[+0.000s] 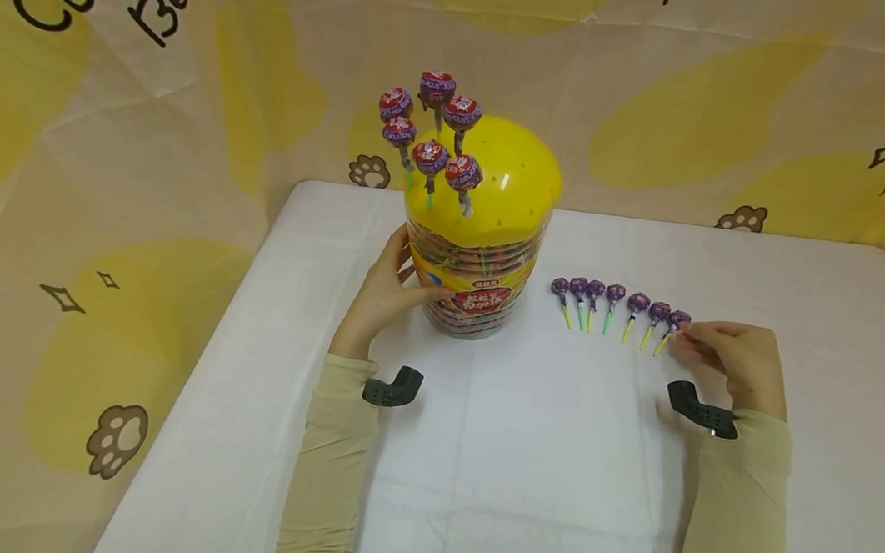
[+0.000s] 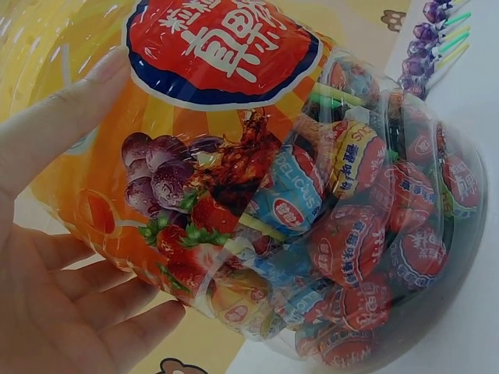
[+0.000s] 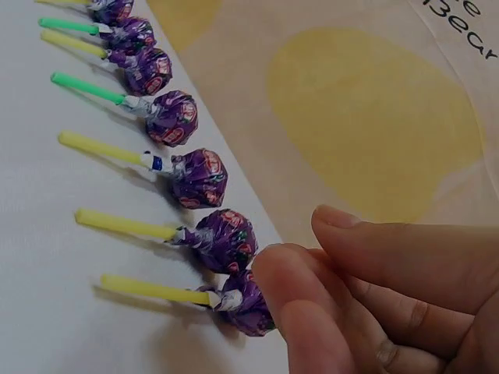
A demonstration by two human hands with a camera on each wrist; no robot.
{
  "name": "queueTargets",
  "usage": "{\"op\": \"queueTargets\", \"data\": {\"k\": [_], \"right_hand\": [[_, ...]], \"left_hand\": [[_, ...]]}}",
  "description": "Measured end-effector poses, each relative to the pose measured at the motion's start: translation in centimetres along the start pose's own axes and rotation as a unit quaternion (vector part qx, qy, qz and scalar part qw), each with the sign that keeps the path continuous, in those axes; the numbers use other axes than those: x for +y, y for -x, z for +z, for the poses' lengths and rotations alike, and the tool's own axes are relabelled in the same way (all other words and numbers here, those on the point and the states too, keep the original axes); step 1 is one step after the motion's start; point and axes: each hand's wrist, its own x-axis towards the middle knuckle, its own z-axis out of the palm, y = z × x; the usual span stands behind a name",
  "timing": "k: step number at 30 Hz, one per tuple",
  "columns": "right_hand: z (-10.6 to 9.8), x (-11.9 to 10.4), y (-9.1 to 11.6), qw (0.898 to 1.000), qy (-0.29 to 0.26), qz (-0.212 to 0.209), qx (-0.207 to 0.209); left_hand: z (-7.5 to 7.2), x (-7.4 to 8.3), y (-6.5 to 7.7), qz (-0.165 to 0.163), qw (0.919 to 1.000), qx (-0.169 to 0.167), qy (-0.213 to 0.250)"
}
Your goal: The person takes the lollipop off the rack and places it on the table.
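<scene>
A clear candy jar [image 1: 480, 266] with a domed yellow lid [image 1: 519, 176] stands upright on the table, packed with wrapped lollipops [image 2: 351, 241]. My left hand [image 1: 385, 294] holds its left side, thumb across the label and fingers around the back. Several purple-and-red lollipops [image 1: 430, 156] stand by their sticks in the lid. Right of the jar lies a row of purple-wrapped lollipops [image 1: 638, 303] with yellow or green sticks. At the row's right end, my right hand [image 1: 742, 359] has its fingertips right at the head of the last lollipop [image 3: 248, 304], which they partly cover.
The table [image 1: 522, 473] has a white cover. Behind it and to its left hangs a beige cloth [image 1: 661, 113] with yellow patches and paw prints. Black wrist mounts [image 1: 394, 388] sit on both forearms.
</scene>
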Motion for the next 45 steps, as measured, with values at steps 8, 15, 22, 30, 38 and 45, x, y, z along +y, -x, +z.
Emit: {"op": "queueTargets", "data": {"k": [8, 15, 22, 30, 38, 45], "right_hand": [[0.7, -0.9, 0.3, 0.998, -0.046, -0.036, -0.012], [2.4, -1.6, 0.6, 0.992, -0.092, -0.086, -0.012], [5.3, -3.3, 1.3, 0.984, -0.093, -0.152, 0.019], [9.4, -5.6, 2.9, 0.966, -0.117, -0.229, 0.007], [13.9, -7.8, 4.5, 0.950, -0.117, -0.288, -0.028], [17.3, -9.9, 6.3, 0.931, -0.115, -0.339, -0.067]], "left_hand": [[0.0, 0.0, -0.1, -0.006, 1.0000, 0.000, -0.003], [0.0, 0.0, -0.1, -0.011, 0.9999, 0.000, -0.005], [0.0, 0.0, -0.1, -0.010, 0.9999, 0.000, -0.003], [0.0, -0.1, 0.0, -0.006, 1.0000, -0.001, 0.001], [0.1, -0.2, 0.0, -0.004, 1.0000, 0.000, 0.000], [0.0, -0.2, 0.1, 0.003, 1.0000, 0.002, -0.003]]}}
